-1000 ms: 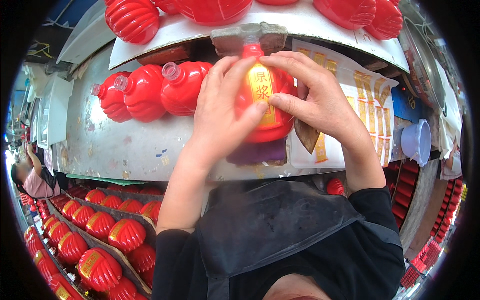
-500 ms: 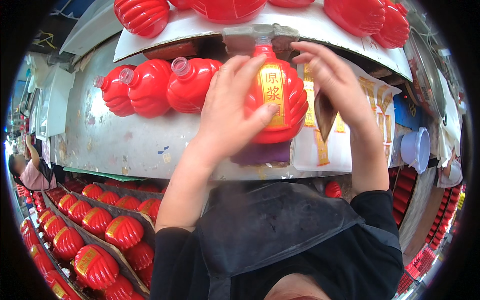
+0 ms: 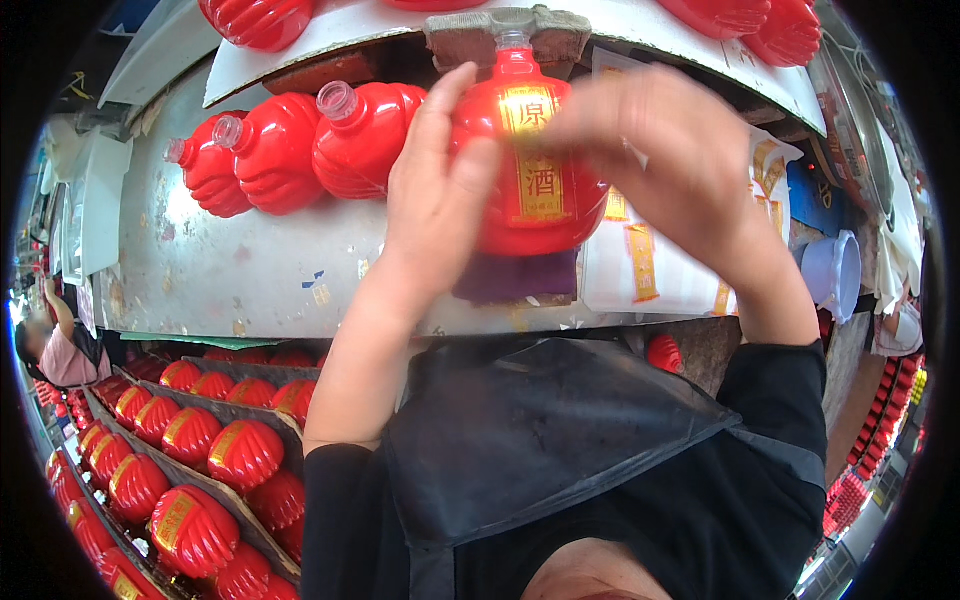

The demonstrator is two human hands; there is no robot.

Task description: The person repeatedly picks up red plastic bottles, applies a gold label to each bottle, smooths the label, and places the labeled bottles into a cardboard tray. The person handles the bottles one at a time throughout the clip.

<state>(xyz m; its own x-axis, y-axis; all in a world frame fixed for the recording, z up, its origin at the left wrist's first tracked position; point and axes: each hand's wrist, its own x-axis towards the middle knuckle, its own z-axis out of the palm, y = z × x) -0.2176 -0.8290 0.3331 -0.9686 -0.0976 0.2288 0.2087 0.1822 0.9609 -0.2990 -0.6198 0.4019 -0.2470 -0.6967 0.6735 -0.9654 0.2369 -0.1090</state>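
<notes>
In the head view, your left hand's (image 3: 435,190) thumb has come off the label (image 3: 541,185); that hand is loosely spread along the bottle's (image 3: 585,200) left side. Your right hand (image 3: 670,150), out to the right half a second ago, is now over the label's upper part, too blurred to tell whether it pinches anything. The one bottle lies between your hands on one purple cloth (image 3: 520,282), neck at the grey block (image 3: 565,35). Count three red bottles (image 3: 280,155) left on the tabletop (image 3: 250,280), and one pale bucket (image 3: 832,270) far right.
</notes>
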